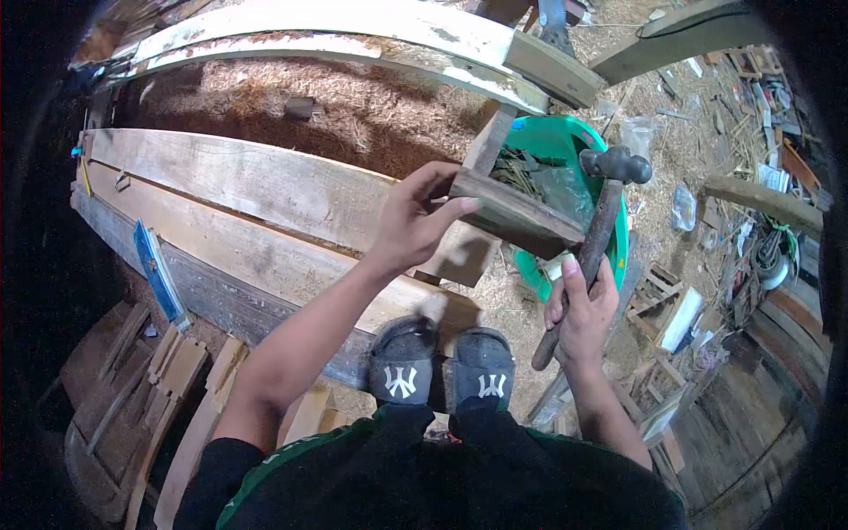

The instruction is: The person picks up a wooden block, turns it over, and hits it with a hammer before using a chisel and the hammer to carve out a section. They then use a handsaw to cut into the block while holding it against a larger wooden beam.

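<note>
My left hand (420, 216) grips the near end of a dark wooden block (517, 212), thumb along its top edge. The block slants down to the right, its far end close to the handle of a ball-peen hammer (604, 212). Wrapped round the lower handle is my right hand (583, 309), the thumb lying along the wood and the metal head up at the top. Behind the block stands a green plastic tub (565, 126) with scraps and clear plastic in it. A pale wooden bar (488, 141) rises behind the block.
Long planks (238, 185) stretch leftward beside my sandals (404, 362). A whitish beam (353, 22) crosses the back. Wood shavings (353, 124) cover the ground. Wooden frames (676, 318) and scrap lie at right; cut wood pieces (181, 367) and a blue-edged object (159, 269) are at left.
</note>
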Action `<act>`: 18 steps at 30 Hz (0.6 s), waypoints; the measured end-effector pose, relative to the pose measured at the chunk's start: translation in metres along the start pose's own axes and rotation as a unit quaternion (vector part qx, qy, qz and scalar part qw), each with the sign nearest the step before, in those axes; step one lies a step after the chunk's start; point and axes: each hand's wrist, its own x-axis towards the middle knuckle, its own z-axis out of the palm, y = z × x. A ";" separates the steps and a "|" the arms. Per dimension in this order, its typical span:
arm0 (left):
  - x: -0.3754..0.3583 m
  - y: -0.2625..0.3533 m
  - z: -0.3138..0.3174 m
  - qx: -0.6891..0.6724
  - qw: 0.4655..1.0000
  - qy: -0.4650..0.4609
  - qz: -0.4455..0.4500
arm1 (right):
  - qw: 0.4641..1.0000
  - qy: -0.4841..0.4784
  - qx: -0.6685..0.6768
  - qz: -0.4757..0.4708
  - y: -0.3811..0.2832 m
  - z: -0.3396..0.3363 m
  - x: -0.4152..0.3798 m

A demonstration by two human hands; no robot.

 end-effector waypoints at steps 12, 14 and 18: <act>0.093 -0.037 0.009 0.103 0.989 0.051 0.091 | 0.998 0.030 -0.051 0.005 0.006 -0.009 0.030; 0.108 -0.057 0.004 0.193 0.976 0.027 0.100 | 0.998 0.004 -0.054 0.037 0.007 -0.011 0.032; 0.106 -0.074 0.006 0.202 0.968 -0.050 0.140 | 0.998 0.014 -0.054 0.027 0.012 0.002 0.035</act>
